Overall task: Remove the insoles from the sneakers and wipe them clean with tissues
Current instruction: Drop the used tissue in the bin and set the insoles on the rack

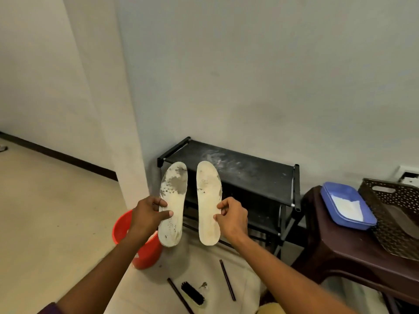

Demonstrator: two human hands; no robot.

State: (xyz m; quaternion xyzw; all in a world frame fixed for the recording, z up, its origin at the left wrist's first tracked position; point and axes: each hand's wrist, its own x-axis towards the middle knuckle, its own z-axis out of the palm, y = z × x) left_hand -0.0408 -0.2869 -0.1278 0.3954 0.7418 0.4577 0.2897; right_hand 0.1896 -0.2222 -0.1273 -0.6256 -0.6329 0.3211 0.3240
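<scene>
Two cream insoles are held up side by side in front of a black shoe rack. My left hand (148, 215) pinches the left insole (173, 189) at its middle; this one has large grey worn patches near the toe. My right hand (231, 216) pinches the right insole (207, 189) at its outer edge; it shows smaller grey marks. Both insoles stand upright with toes up. White tissue (347, 208) lies in a blue tray (333, 189) on the stool at right. No sneakers are in view.
The black shoe rack (249, 171) stands against the wall. A red bucket (145, 252) sits on the floor below my left hand. A dark brown stool (340, 250) carries the tray and a brown perforated basket (390, 223). A black brush (192, 293) and two thin dark sticks (227, 279) lie on the floor.
</scene>
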